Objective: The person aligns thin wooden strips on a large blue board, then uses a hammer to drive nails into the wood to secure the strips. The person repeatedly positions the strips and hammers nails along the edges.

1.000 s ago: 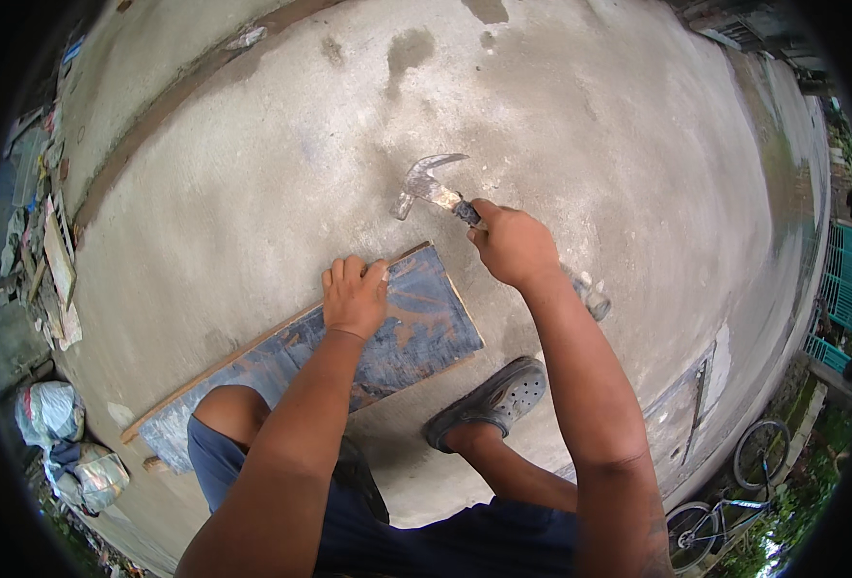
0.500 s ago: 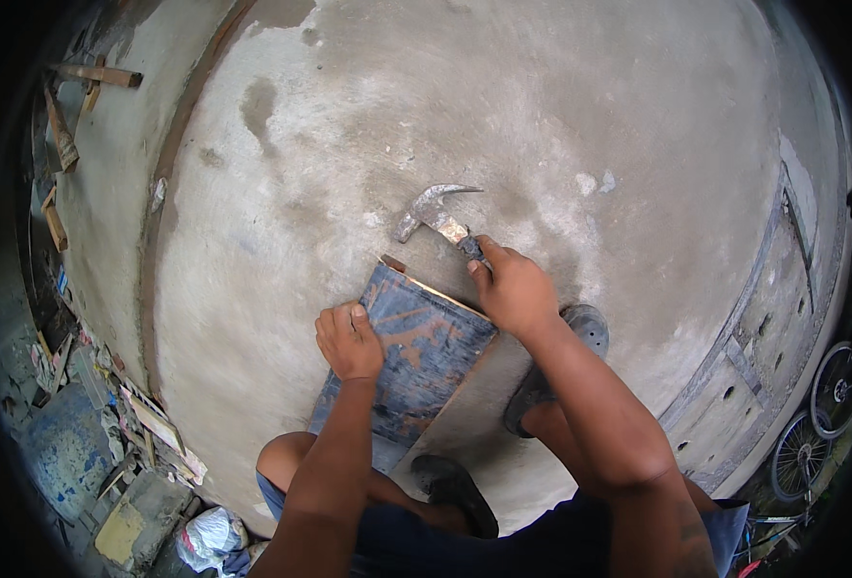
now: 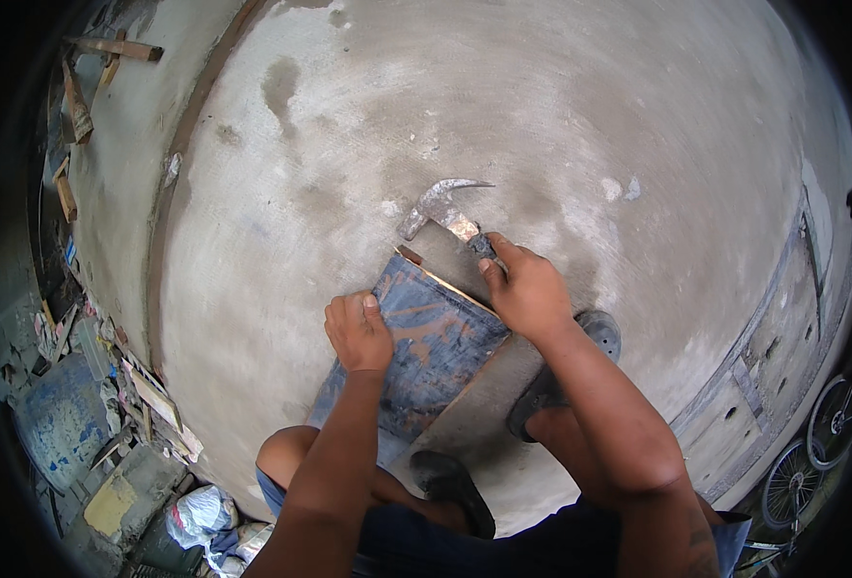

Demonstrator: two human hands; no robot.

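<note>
The blue board (image 3: 424, 347) is lying flat on the concrete floor (image 3: 580, 116), its far edge showing a thin pale wooden rim that is running just below the head of the claw hammer (image 3: 442, 205). Beyond that edge the concrete is spreading wide and bare, giving open room above and to the right of the board; to the left of the board a long seam in the floor is curving away, and past it scraps of wood (image 3: 79, 106) and rubble are crowding the rim. Below and left of the board white plastic bags (image 3: 204, 515) are lying bunched; what is in them cannot be told.

The left hand (image 3: 358, 331) is pressing down on the board near its left edge, fingers curled and knuckles up, holding nothing. The right hand (image 3: 527, 289) is wrapping closed around the hammer's handle at the board's upper right corner, the forearm reaching in from below. Dark sandals (image 3: 561, 371) are resting right of the board.
</note>
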